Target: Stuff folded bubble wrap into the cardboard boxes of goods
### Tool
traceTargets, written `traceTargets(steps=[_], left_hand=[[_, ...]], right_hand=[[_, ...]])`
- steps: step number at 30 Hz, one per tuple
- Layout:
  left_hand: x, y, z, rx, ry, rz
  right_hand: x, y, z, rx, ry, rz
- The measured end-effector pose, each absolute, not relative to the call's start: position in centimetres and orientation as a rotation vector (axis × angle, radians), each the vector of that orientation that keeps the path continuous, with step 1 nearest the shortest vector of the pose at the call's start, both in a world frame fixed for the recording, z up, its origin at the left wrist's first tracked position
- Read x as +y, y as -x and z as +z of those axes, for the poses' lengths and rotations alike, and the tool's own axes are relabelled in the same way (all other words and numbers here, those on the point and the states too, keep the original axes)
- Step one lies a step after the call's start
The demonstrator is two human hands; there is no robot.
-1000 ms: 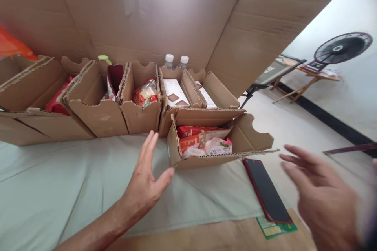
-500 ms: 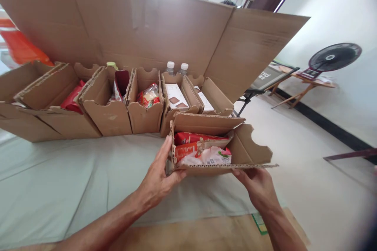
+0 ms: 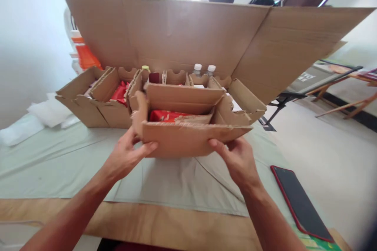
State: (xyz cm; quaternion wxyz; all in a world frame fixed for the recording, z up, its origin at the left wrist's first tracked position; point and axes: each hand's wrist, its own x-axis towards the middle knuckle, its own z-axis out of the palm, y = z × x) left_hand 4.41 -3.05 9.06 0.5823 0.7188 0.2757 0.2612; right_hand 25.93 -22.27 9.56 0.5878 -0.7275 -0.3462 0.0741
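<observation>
A cardboard box (image 3: 179, 141) with an open top and notched end walls is held between my two hands. My left hand (image 3: 126, 155) grips its left end, thumb on the front wall. My right hand (image 3: 235, 159) grips it near the right end, thumb on the front and fingers behind or beneath. Inside, a red packet (image 3: 167, 116) shows above the front wall; the rest of the contents is hidden. The box appears raised over the green cloth (image 3: 176, 182). Behind it stands a row of similar cardboard boxes (image 3: 114, 115), one with a red packet (image 3: 119, 91) in it.
A tall cardboard panel (image 3: 188, 35) stands behind the row, with two white-capped bottles (image 3: 198, 67) before it. A phone (image 3: 300, 200) lies at the right edge of the table. White plastic wrap (image 3: 50, 111) is at the left. People's heads show beyond the panel.
Both hands have carried the box leftward, from the row's right end to in front of its middle. Its front wall now hides more of the contents. The view has turned, revealing the phone.
</observation>
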Motion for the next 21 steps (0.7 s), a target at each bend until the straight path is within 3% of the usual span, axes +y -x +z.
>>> traceTargets(steps=[4, 7, 10, 14, 17, 21], left_hand=[[-4.0, -7.4, 8.8, 0.327, -1.675, 0.644], [-5.7, -4.8, 6.5, 0.353, -1.696, 0.564], [-4.8, 0.7, 4.7, 0.586, -1.693, 0.506], [-1.2, 3.6, 6.3, 0.852, -1.715, 0.660], [-1.4, 1.2, 7.7, 0.673, -1.740, 0.800], [-6.0, -2.3, 6.4, 0.501, -1.810, 0.829]], right_hand=[[-25.5, -26.2, 8.9, -0.635, 1.801, -0.031], [-28.0, -23.8, 7.2, -0.571, 1.854, -0.153], [-25.9, -20.7, 5.9, -0.745, 1.823, 0.024], [-19.0, -20.1, 6.1, -0.881, 1.552, 0.228], [-17.5, -21.6, 6.3, -0.747, 1.394, 0.116], [-22.4, -22.7, 4.8, -0.568, 1.347, 0.021]])
